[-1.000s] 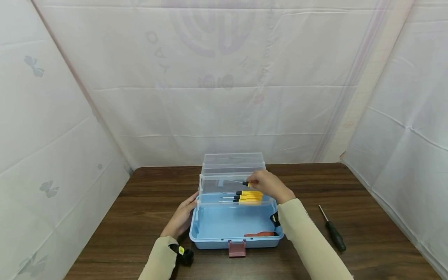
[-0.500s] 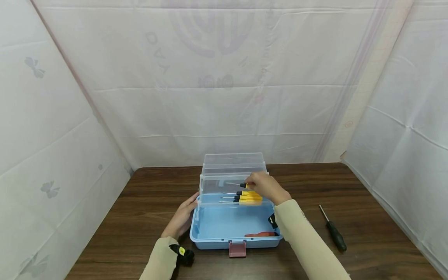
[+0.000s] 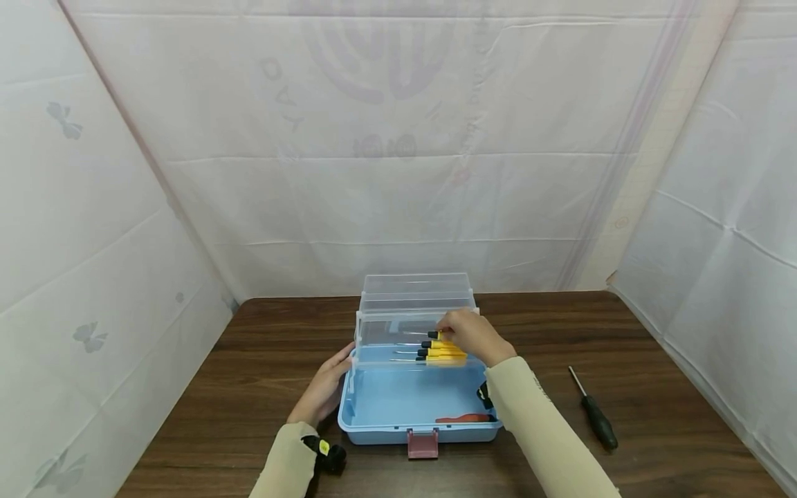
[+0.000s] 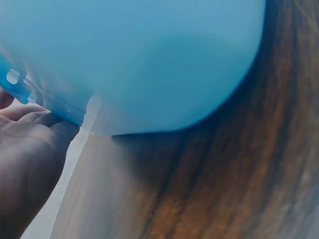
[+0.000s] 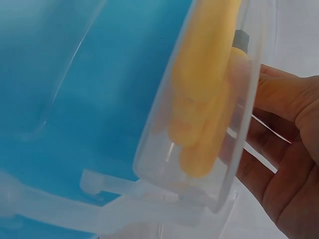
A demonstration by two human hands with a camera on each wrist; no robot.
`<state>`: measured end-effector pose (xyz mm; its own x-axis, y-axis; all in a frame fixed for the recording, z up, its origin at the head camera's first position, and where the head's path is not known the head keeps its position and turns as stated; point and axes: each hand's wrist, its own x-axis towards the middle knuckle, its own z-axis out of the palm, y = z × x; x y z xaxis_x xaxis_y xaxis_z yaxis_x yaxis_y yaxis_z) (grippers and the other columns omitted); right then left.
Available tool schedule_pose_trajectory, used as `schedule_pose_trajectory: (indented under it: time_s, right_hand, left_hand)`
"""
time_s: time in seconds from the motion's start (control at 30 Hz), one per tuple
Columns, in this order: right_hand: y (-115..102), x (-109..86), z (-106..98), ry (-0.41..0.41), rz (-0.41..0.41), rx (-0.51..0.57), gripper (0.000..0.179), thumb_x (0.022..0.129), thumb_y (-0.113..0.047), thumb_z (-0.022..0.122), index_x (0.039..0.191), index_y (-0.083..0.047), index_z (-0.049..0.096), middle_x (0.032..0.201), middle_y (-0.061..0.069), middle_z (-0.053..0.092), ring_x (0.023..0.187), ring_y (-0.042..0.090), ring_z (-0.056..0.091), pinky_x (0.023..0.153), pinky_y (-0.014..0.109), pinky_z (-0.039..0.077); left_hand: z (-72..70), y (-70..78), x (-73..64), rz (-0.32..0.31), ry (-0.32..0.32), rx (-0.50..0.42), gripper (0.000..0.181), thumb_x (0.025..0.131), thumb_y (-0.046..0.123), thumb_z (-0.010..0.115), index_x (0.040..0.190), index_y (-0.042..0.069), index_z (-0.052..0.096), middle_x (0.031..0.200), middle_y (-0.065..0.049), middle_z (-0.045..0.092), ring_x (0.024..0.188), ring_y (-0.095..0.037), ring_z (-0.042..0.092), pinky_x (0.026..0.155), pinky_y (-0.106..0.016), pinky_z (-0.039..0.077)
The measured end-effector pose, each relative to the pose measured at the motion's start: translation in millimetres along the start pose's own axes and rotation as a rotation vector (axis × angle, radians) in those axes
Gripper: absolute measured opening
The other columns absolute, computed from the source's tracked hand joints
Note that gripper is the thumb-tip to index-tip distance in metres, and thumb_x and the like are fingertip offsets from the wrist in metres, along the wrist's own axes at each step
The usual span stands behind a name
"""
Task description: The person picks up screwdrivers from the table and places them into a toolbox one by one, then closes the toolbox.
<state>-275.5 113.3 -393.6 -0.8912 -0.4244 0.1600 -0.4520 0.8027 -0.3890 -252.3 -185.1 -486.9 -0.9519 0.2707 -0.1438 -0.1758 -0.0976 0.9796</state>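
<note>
A light blue toolbox [image 3: 373, 438] stands with its clear lid raised and its clear tray [image 3: 361, 328] swung up toward the back. My right hand [image 3: 478, 337] pinches a screwdriver [image 3: 433, 335] with a yellow handle and black collar, low over that tray. Its shaft points left; the fingers hide most of the handle. Several similar yellow-handled screwdrivers [image 3: 443, 353] lie side by side in the tray, their handles [image 5: 202, 144] showing through its wall. My left hand [image 3: 324, 386] rests against the toolbox's left side with fingers stretched along it, also seen beside the blue wall [image 4: 174, 84] in the left wrist view.
An orange-red handled tool [image 3: 463, 418] lies in the toolbox's front right corner. To the right, a black-handled screwdriver [image 3: 598, 418] lies on the wooden table [image 3: 249, 387]. A pink latch [image 3: 423, 445] hangs open at the front. White sheeting surrounds the table.
My right hand has moved slightly down and toward me, bringing the pinched screwdriver nearer to those in the tray. My left hand has stayed at the toolbox's side.
</note>
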Motion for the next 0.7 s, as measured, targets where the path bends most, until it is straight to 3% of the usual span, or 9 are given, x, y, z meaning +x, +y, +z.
schedule_pose_trajectory:
  time_s: [0.7]
  right_hand:
    - [1.8, -2.7, -0.3, -0.016, 0.005, 0.017, 0.021, 0.089, 0.001, 0.062, 0.105, -0.005, 0.074, 0.104, 0.006, 0.072, 0.084, 0.017, 0.059, 0.089, 0.037, 0.055]
  left_hand:
    - [1.3, 0.8, 0.9, -0.017, -0.005, -0.001, 0.054, 0.103, 0.019, 0.036, 0.153, 0.007, 0.019, 0.160, -0.019, 0.014, 0.146, -0.038, 0.017, 0.115, -0.057, 0.020]
